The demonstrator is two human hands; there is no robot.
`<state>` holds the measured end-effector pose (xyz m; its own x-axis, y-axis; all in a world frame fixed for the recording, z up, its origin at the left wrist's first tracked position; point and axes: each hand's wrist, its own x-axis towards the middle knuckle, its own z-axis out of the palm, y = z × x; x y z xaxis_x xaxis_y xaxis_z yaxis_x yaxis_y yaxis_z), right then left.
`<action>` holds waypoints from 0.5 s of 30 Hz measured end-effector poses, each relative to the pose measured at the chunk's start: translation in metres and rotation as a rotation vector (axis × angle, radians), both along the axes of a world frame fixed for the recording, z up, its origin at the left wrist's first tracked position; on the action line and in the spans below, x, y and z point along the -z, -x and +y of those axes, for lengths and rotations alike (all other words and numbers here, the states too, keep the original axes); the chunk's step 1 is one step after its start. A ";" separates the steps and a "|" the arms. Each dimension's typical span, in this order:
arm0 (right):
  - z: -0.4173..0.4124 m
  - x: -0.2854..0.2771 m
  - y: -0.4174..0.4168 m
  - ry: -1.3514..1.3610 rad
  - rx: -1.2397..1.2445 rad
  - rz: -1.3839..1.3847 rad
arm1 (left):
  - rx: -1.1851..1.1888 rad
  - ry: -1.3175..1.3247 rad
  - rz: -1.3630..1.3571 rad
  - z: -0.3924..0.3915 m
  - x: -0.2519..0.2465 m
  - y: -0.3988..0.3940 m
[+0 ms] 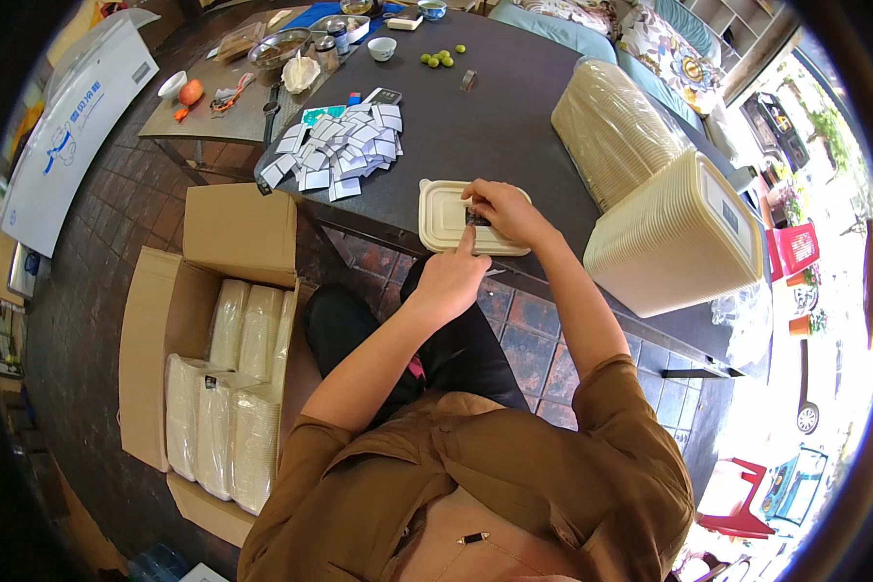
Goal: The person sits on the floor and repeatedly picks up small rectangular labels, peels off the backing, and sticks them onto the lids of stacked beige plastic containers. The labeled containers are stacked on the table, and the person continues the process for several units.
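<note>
A cream rectangular container lid (444, 207) lies flat near the front edge of the dark table (495, 124). On its face is a small dark label (478, 217). My left hand (452, 284) reaches up from below, its index finger extended to the label's lower left edge and the other fingers curled. My right hand (508, 211) rests over the lid's right half, with bent fingertips at the label; whether they pinch it is hidden. To the right stands a tall stack of matching cream lids (669, 240), whose outermost one bears a dark label (730, 216).
A heap of white paper pieces (342, 149) lies at the table's left. Behind the lid stack is a plastic-wrapped stack (611, 131). An adhesive tape roll (468, 80) and green fruits (436, 59) sit farther back. A cardboard box (145, 364) of wrapped stacks stands at my left.
</note>
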<state>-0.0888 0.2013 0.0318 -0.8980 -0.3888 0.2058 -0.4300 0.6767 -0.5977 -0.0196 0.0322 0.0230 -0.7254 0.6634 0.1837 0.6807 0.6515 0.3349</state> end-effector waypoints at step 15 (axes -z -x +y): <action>-0.017 0.001 -0.013 -0.161 0.168 0.179 | 0.016 0.040 0.021 0.001 0.000 -0.001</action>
<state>-0.0760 0.1848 0.0309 -0.9077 -0.2781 0.3144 -0.3926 0.8274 -0.4016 -0.0190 0.0335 0.0227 -0.7109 0.6820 0.1716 0.6976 0.6531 0.2945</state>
